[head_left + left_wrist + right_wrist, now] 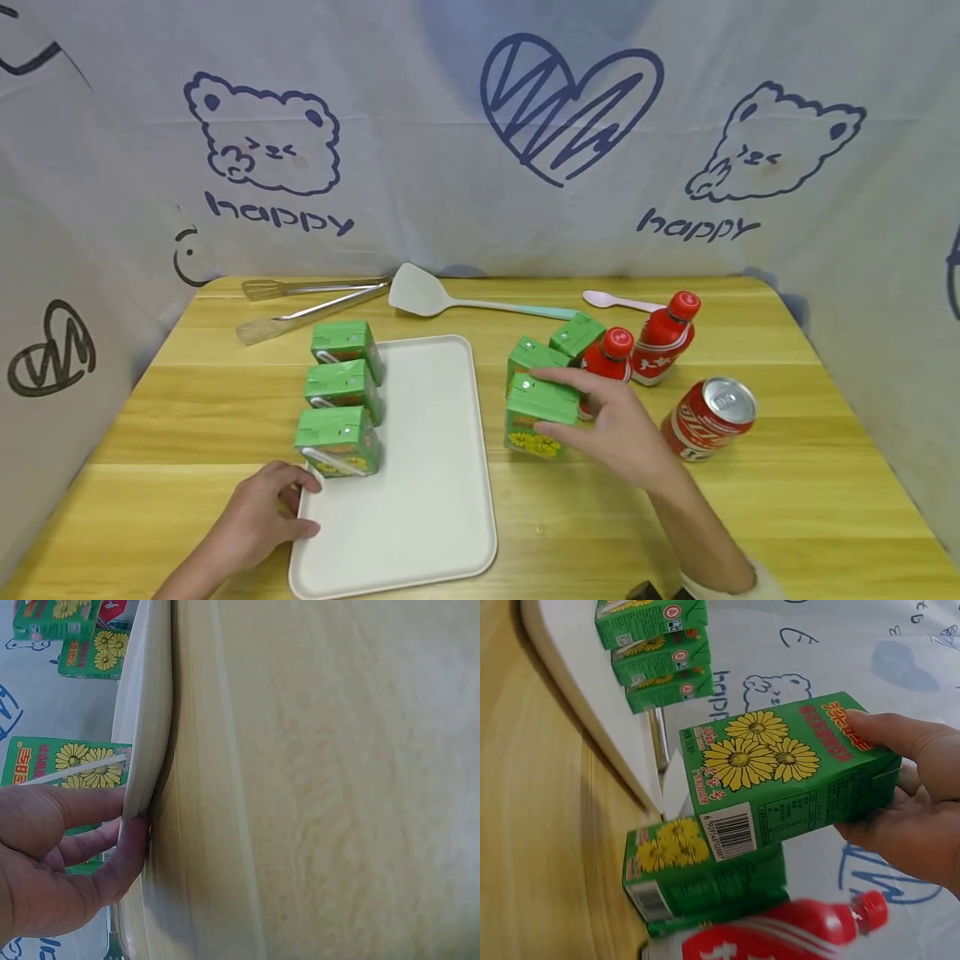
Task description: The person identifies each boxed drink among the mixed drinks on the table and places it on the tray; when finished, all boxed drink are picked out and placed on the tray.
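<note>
Left hand (pixel 258 510) pinches the left rim of the tray (pixel 420 508). Right hand (pixel 624 427), spread to the box's width, grips a green carton (pixel 534 421) right of the tray. Two spare cartons (pixel 527 354) stand just behind (red bottles (pixel 663 343) beside them). Three boxes (pixel 330 427) line the tray's left side.
</note>
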`<action>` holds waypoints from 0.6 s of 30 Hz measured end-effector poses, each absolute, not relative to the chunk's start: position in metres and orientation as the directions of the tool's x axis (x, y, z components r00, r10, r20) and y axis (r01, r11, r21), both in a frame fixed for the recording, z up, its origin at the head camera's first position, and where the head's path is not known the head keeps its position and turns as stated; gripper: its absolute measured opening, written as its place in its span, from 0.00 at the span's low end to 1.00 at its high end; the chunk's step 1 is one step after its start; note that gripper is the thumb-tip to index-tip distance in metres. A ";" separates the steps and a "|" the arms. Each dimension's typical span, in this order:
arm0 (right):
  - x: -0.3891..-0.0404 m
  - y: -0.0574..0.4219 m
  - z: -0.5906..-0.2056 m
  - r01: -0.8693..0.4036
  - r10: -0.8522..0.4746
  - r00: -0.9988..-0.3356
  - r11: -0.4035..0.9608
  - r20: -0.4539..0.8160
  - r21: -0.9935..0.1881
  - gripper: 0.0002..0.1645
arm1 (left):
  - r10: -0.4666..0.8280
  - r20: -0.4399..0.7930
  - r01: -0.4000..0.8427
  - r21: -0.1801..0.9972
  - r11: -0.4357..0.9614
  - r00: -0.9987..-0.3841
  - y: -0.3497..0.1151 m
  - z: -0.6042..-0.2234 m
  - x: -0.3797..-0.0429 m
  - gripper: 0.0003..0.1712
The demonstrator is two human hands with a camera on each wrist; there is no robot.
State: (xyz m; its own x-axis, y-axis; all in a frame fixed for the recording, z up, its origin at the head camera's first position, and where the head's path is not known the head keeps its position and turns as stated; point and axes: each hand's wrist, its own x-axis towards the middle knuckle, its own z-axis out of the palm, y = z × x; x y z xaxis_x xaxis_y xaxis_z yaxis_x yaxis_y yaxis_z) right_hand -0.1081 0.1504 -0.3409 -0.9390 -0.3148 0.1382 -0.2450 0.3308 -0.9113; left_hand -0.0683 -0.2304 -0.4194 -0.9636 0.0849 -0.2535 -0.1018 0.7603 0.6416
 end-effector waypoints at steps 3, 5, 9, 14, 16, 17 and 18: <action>-0.120 0.139 -0.342 -0.265 -0.369 -0.918 0.305 0.143 -0.915 0.26 | 0.082 -0.252 -0.102 0.638 0.764 -0.964 -0.230 -0.419 -0.068 0.22; -0.126 0.131 -0.339 -0.276 -0.400 -0.905 0.297 0.144 -0.914 0.27 | 0.080 -0.253 -0.102 0.633 0.768 -0.964 -0.229 -0.419 -0.069 0.22; -0.133 0.114 -0.324 -0.271 -0.444 -0.888 0.289 0.122 -0.918 0.27 | 0.070 -0.263 -0.112 0.617 0.779 -0.962 -0.228 -0.418 -0.070 0.23; -0.155 0.098 -0.337 -0.290 -0.477 -0.869 0.280 0.129 -0.915 0.27 | 0.062 -0.272 -0.123 0.611 0.782 -0.960 -0.227 -0.418 -0.071 0.23; -0.166 0.092 -0.346 -0.301 -0.487 -0.863 0.287 0.132 -0.910 0.26 | 0.060 -0.273 -0.125 0.611 0.782 -0.960 -0.228 -0.418 -0.071 0.23; -0.171 0.089 -0.350 -0.305 -0.490 -0.862 0.294 0.131 -0.906 0.26 | 0.060 -0.274 -0.125 0.611 0.781 -0.960 -0.228 -0.419 -0.071 0.23; -0.175 0.086 -0.352 -0.308 -0.495 -0.859 0.291 0.133 -0.906 0.26 | 0.060 -0.274 -0.126 0.611 0.781 -0.960 -0.228 -0.419 -0.071 0.23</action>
